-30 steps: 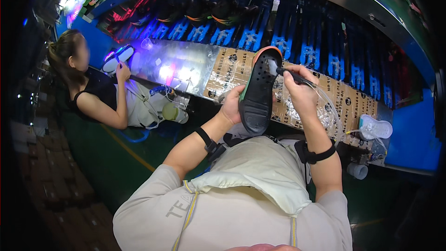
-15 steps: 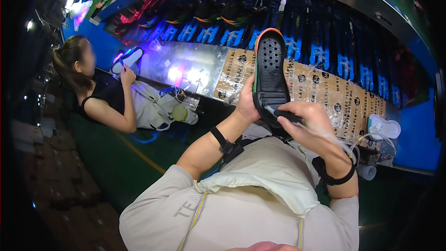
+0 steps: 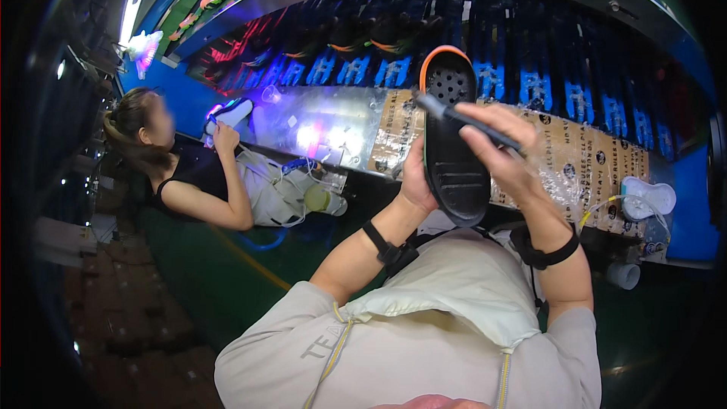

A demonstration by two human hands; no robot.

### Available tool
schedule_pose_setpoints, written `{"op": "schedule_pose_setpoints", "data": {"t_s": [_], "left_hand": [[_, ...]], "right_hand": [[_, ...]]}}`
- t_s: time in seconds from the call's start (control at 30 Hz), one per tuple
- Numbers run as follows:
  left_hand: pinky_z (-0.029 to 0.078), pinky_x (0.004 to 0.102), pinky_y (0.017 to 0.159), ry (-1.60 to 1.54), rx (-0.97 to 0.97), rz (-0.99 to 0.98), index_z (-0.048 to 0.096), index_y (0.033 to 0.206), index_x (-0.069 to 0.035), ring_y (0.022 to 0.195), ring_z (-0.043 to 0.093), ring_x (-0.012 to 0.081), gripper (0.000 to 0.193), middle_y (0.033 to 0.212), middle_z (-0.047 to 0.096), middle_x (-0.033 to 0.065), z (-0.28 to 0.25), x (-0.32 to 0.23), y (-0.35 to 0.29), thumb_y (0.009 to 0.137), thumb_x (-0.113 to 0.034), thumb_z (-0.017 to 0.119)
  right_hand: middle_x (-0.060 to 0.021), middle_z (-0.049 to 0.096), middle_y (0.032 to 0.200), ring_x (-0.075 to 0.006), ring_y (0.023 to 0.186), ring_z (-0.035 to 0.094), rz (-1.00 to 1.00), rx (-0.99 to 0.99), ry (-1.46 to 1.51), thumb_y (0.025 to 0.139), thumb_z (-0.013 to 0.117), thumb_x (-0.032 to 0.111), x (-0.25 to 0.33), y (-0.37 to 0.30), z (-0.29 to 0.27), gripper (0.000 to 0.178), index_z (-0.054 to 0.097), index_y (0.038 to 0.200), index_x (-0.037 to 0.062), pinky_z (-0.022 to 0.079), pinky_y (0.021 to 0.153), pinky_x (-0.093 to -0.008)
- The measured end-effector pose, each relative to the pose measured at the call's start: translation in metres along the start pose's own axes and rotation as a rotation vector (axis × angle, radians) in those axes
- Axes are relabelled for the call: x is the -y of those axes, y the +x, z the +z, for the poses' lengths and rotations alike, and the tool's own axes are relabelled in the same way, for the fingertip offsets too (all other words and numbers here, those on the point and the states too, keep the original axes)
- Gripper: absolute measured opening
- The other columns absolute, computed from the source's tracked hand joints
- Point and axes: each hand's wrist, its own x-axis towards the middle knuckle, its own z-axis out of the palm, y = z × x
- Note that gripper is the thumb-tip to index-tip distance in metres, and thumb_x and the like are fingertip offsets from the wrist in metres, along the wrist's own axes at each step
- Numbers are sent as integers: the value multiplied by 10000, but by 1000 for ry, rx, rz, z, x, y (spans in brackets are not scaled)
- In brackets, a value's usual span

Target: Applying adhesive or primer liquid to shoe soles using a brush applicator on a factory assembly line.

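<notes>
A black shoe sole (image 3: 459,170) with an orange rim at its far end and a patch of round holes is held up in front of me, long side pointing away. My left hand (image 3: 417,179) grips it along its left side. My right hand (image 3: 506,144) is closed around a dark, pen-shaped brush (image 3: 463,118) with a greyish tip. The brush lies across the sole below the holes, its tip at the left edge. Whether the tip touches the rim, I cannot tell.
A cardboard-covered bench edge (image 3: 561,153) runs behind the sole. Dark conveyor slats (image 3: 541,60) with blue ends lie beyond, carrying several shoe parts. A white tray (image 3: 648,198) with a tube sits at right. At left, a co-worker (image 3: 198,174) holds a sole and a tool.
My right hand has carried the brush from the sole's near end to its far left edge. The sole is turned slightly, and the whole view has shifted.
</notes>
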Motion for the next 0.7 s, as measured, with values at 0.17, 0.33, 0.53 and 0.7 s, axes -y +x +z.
{"op": "schedule_pose_setpoints", "data": {"t_s": [0.17, 0.33, 0.53, 0.7], "left_hand": [[488, 467, 1088, 43, 3, 14, 492, 1450, -45, 1264, 598, 312, 662, 1396, 593, 155, -1, 0, 11, 1054, -515, 246], [509, 464, 1068, 100, 86, 40, 541, 1390, -52, 1209, 629, 317, 698, 1346, 612, 177, -1, -19, 26, 1032, -595, 289], [447, 474, 1128, 272, 173, 144, 527, 1417, -59, 1259, 580, 321, 741, 1364, 604, 156, 14, -34, 41, 974, -632, 370], [443, 524, 1116, 135, 126, 125, 535, 1404, -40, 1317, 499, 336, 698, 1379, 571, 180, 24, -46, 42, 982, -579, 403]], "right_hand": [[-128, 691, 850, -262, 759, 648, -222, -96, -343, 816, 754, 27, -8, 5, 5, 223, 734, 1036, -3, 516, 691, -342], [-98, 726, 906, -205, 830, 662, 38, 64, 61, 842, 755, 56, 6, 4, -2, 249, 751, 1087, 18, 520, 751, -310], [-109, 674, 811, -280, 797, 635, -268, 219, -201, 776, 803, 85, 8, -2, 3, 262, 746, 1030, 50, 522, 890, -375], [-97, 693, 838, -266, 806, 636, -95, 60, -231, 775, 797, 62, 15, -4, -3, 264, 755, 1035, 43, 500, 809, -372]]}}
